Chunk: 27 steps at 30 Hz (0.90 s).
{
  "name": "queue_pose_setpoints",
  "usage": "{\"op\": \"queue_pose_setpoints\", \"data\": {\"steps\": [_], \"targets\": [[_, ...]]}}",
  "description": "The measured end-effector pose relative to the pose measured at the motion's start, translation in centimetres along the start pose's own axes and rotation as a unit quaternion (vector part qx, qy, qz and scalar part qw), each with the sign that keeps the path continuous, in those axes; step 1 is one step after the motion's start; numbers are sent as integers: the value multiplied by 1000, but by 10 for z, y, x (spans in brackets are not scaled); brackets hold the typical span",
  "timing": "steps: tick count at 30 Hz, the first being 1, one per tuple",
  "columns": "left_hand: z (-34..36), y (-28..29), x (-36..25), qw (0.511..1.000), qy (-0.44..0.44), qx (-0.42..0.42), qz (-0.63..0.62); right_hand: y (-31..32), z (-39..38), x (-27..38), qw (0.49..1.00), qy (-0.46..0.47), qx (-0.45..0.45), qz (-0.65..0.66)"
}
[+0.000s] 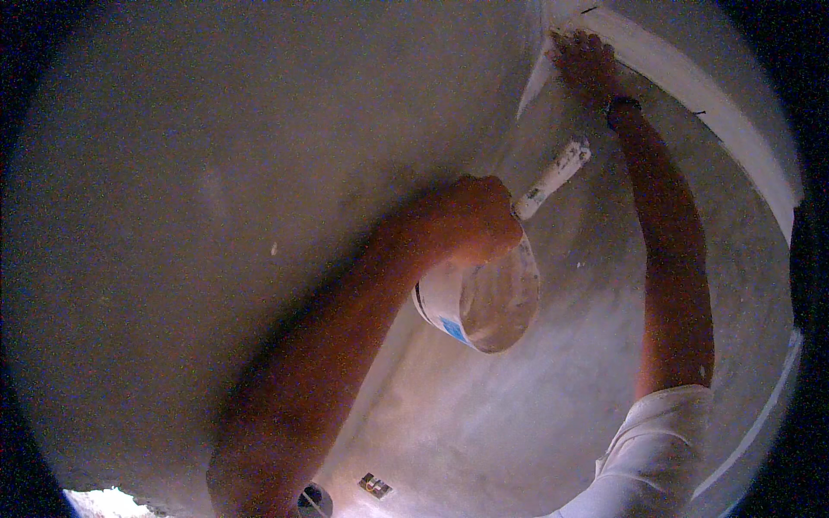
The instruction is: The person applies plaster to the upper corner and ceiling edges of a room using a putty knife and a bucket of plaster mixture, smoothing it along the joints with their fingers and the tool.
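Note:
My left hand (479, 220) is closed on the rim of a pale plastic tub (501, 302) with a blue patch on its side. A whitish, smeared stick-like tool handle (553, 179) sticks out past the same fist; its other end is hidden, so I cannot tell its kind. Up in the corner, my right hand (587, 65) reaches to the wall right under the white cornice (682, 86), its fingers spread against the surface. A dark band circles that wrist. Nothing shows in the right fingers, though the fingertips are dim and grainy.
Grey plastered walls (173, 173) meet at a corner, with a white patch (533, 86) beside my right hand. A wall box with wires (375, 486) sits low down, near a round dark opening (314, 501). Bright light (112, 502) comes in at the lower left.

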<state>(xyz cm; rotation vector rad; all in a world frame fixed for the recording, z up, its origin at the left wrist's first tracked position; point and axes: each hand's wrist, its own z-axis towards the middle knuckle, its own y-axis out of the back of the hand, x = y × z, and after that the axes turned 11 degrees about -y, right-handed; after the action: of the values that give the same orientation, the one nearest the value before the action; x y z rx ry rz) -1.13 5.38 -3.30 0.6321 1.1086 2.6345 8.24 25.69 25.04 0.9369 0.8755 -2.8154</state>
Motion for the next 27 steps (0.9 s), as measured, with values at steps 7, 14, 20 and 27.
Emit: {"op": "queue_pose_setpoints", "data": {"steps": [7, 14, 20, 27], "targets": [[8, -7, 4, 996, -33, 48, 75, -1, 1, -16, 999, 41, 33, 5], [4, -8, 2, 998, -11, 9, 59, 7, 8, -15, 993, 31, 112, 9], [-3, -9, 1, 997, 1, -22, 80, -1, -5, -26, 994, 65, 75, 33], [6, 2, -2, 980, 142, -24, -136, -32, -8, -16, 995, -32, 66, 69]]}}
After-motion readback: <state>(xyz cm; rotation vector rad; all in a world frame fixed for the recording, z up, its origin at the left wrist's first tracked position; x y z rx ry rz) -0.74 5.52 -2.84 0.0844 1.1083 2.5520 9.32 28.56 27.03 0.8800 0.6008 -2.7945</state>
